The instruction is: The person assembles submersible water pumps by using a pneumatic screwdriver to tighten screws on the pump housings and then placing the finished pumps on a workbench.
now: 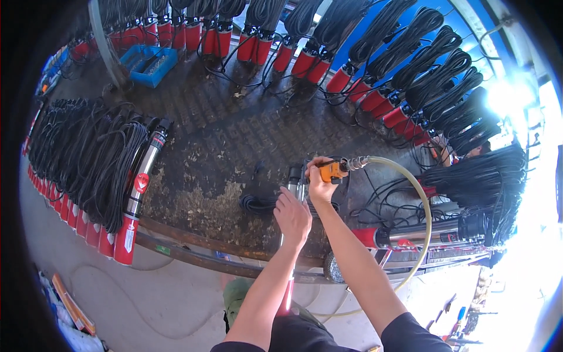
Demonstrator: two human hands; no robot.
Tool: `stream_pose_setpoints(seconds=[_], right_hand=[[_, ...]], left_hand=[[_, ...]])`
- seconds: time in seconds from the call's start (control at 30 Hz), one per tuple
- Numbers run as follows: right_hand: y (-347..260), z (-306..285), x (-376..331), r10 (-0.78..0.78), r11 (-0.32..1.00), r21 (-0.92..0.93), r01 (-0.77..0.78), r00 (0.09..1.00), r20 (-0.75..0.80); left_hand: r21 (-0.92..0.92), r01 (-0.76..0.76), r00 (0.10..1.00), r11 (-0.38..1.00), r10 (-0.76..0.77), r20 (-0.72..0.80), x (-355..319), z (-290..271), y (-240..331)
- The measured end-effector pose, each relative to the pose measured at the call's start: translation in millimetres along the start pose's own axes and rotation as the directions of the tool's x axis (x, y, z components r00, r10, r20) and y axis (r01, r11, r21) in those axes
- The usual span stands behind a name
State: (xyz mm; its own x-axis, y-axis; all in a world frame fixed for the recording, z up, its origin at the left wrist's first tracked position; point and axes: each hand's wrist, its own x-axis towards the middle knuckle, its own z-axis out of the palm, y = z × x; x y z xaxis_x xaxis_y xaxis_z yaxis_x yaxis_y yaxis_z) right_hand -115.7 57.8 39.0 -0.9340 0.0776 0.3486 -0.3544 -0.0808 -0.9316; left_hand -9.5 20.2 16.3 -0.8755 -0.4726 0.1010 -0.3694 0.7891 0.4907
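A slim submersible pump (301, 192) with a silver barrel, dark top and red lower end slants over the near bench edge toward my body. My left hand (292, 219) lies around its barrel below the top, fingers bent over it; part of the grip is hidden. My right hand (320, 186) is closed round an orange air tool (334, 171), held at the pump's top. The tool's working tip is hidden by my fingers. From its metal coupling a yellowish air hose (427, 217) curves right and down. A coiled black cable (258, 204) lies left of the pump.
The worn dark bench (234, 126) carries rows of red-ended pumps with bundled black cables (422, 88) along its far and right sides. More pumps (134, 202) lie together at left. A blue bin (149, 66) stands far left. Another pump (431, 232) lies at right.
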Motion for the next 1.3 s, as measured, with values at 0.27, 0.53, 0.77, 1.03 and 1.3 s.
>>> stream_pose_setpoints(seconds=[0.27,0.53,0.77,1.03,1.3], right_hand=[[-132.9,-58.7,-97.4,-0.069,0.967,-0.247,0.058,0.997,-0.036],[-206.1,-187.3,-253.8,-0.229,0.922,-0.362,0.138,0.948,-0.222],[-228.0,-221.3,-298.0,-0.323,0.939,-0.281,0.198,0.79,-0.522],[-233.9,-223.0,-308.2,-0.224,0.974,-0.107,0.2,0.768,-0.601],[-236.4,-208.6,-293.5,-0.228,0.965,-0.007,0.263,0.824,-0.518]], left_hand=[[-0.09,0.074,0.997,0.993,-0.076,-0.016,0.0,-0.2,-7.4],[-0.442,-0.781,0.314,0.442,0.889,0.333,-142.6,38.1,50.4],[-0.268,-0.892,0.18,0.363,0.831,0.526,-171.3,74.2,87.5],[-0.651,-0.091,0.563,0.754,0.578,0.59,-161.8,67.6,93.8],[-0.248,0.945,0.099,0.213,0.538,0.837,-151.4,-0.5,64.1]])
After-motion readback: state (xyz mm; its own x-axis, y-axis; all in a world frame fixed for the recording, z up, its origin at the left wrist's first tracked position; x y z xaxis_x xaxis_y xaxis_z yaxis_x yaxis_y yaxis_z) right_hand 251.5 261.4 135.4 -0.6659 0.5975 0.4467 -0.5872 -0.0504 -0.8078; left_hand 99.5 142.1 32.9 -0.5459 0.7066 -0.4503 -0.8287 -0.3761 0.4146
